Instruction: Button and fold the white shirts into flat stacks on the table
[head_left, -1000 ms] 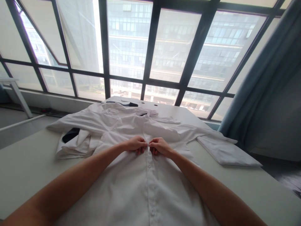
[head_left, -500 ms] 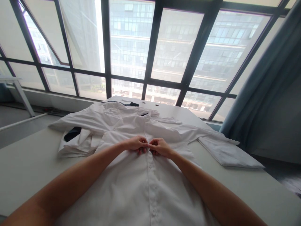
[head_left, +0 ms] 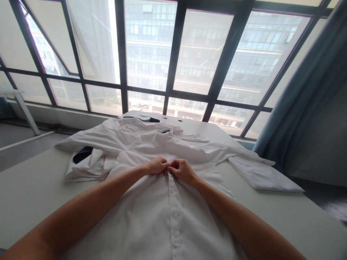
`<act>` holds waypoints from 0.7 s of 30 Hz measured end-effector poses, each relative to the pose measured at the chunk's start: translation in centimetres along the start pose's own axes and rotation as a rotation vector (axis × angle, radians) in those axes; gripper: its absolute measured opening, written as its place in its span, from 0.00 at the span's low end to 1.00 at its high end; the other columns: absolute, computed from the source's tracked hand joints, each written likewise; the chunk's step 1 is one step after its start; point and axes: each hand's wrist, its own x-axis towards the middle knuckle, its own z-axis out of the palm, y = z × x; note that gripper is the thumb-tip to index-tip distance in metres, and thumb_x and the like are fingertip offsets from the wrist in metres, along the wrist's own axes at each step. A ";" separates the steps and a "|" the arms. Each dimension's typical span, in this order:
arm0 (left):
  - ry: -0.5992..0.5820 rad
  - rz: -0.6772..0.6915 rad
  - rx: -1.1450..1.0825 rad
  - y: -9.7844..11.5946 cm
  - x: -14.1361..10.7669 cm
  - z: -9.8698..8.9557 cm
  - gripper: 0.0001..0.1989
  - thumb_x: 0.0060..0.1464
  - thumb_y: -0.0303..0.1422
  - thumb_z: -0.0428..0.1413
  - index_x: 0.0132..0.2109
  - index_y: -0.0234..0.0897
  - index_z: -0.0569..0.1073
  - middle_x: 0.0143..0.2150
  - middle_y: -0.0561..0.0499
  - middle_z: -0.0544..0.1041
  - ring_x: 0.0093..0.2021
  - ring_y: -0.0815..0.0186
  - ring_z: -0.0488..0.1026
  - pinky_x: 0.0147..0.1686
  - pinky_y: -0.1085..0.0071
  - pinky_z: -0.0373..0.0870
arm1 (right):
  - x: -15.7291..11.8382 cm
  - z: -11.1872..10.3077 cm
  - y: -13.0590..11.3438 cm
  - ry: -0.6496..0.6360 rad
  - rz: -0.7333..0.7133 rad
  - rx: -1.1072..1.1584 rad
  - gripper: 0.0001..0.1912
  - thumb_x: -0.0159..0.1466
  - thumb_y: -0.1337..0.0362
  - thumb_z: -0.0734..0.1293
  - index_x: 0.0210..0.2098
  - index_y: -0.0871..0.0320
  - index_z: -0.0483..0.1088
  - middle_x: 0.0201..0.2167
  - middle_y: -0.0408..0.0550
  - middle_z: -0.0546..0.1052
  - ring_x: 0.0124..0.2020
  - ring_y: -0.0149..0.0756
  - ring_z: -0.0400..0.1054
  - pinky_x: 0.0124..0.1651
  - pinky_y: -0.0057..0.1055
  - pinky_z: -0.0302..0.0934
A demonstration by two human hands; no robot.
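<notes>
A white button-up shirt (head_left: 146, 213) lies spread over the table, its row of buttons running down the middle toward me. My left hand (head_left: 157, 165) pinches the front edge of the shirt at chest height. Right beside it, fingertips touching, my right hand (head_left: 181, 169) is closed on the same strip, thumb and forefinger together. The button between the fingertips, if there is one, is hidden. Several buttons show on the strip below both hands.
Crumpled white cloth with a dark patch (head_left: 90, 164) lies at the left. A folded white garment (head_left: 267, 177) is on the right of the white table (head_left: 32, 184). More white clothing is behind the shirt. Windows and a blue-grey curtain (head_left: 300, 94) stand beyond.
My right hand has turned slightly, its fingers more bent and closer over my left fingertips. Both hands still hold the shirt front. The view has shifted very little.
</notes>
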 end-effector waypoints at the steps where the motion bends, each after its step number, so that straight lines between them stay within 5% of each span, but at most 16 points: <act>1: 0.013 0.000 0.004 0.1 -0.1 0.0 0.20 0.55 0.47 0.50 0.26 0.35 0.68 0.22 0.53 0.73 0.15 0.73 0.60 0.16 0.75 0.53 | 0.0 -0.2 -0.1 -0.020 0.025 0.023 0.08 0.56 0.61 0.68 0.25 0.61 0.73 0.19 0.43 0.74 0.20 0.29 0.65 0.24 0.23 0.57; 7: 0.049 0.107 0.022 0.7 -0.6 0.2 0.13 0.56 0.40 0.49 0.27 0.37 0.64 0.20 0.57 0.69 0.14 0.73 0.61 0.15 0.76 0.54 | 0.4 -0.7 -0.6 -0.105 0.226 0.195 0.12 0.59 0.59 0.66 0.23 0.59 0.68 0.15 0.39 0.70 0.13 0.27 0.62 0.15 0.22 0.52; 21: -0.043 0.226 -0.080 0.1 -0.6 -0.7 0.17 0.56 0.47 0.51 0.31 0.37 0.64 0.20 0.58 0.66 0.15 0.74 0.59 0.15 0.76 0.54 | 0.6 -1.0 -0.3 -0.153 0.271 0.325 0.08 0.57 0.61 0.64 0.23 0.57 0.64 0.16 0.38 0.70 0.14 0.27 0.63 0.17 0.22 0.55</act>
